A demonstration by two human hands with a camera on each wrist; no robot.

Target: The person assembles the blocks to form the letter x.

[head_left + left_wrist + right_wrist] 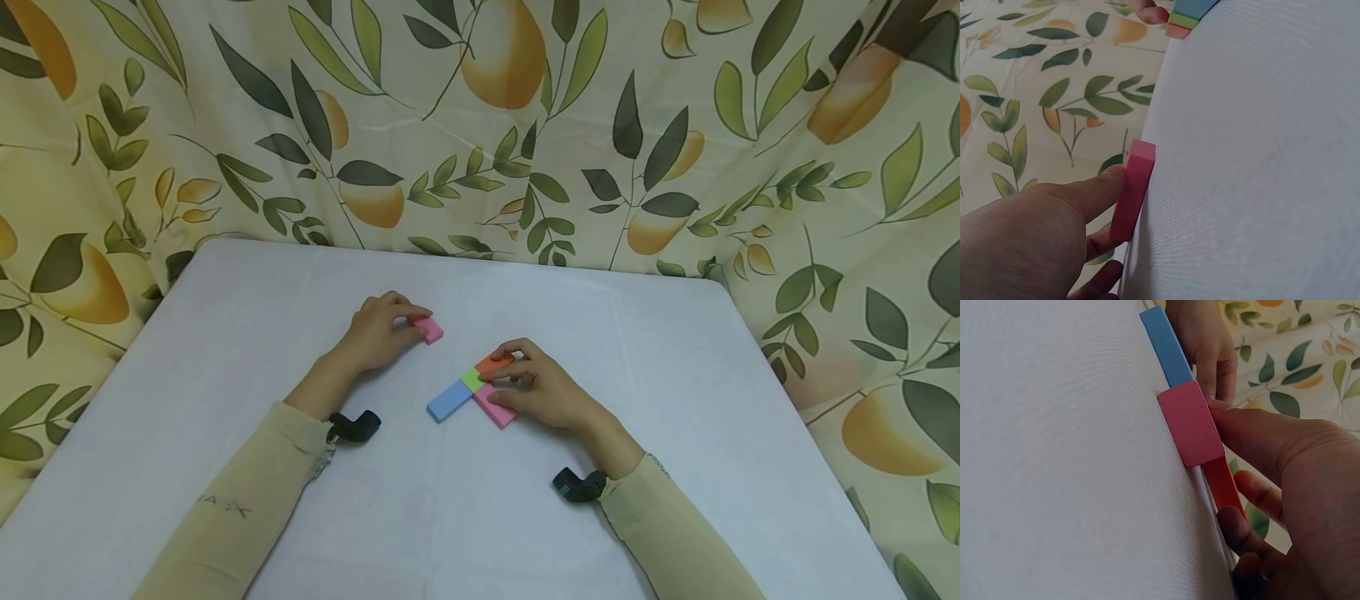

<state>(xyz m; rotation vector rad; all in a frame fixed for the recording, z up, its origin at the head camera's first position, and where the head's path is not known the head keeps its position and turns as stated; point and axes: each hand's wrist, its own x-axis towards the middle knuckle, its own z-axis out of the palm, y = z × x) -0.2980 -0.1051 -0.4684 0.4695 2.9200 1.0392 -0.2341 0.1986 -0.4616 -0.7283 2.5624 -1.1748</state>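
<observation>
My left hand [381,332] pinches a small pink block [431,330] between thumb and fingers, at the table surface. In the left wrist view the thumb lies along one face of that block [1135,187]. Right of it, a blue block [449,402], a green block [472,380] and an orange block [492,364] form a slanting row. A second pink block [493,408] juts from the row's near side. Over this group is my right hand [546,388], its thumb at the second pink block and its curled fingers at the green and orange blocks, partly covering them.
The blocks lie on a white-covered table [420,517]. Behind and beside it hangs a curtain [465,192] with a fruit and leaf print. A black camera [356,427] sits at the left wrist, another black camera [579,485] at the right.
</observation>
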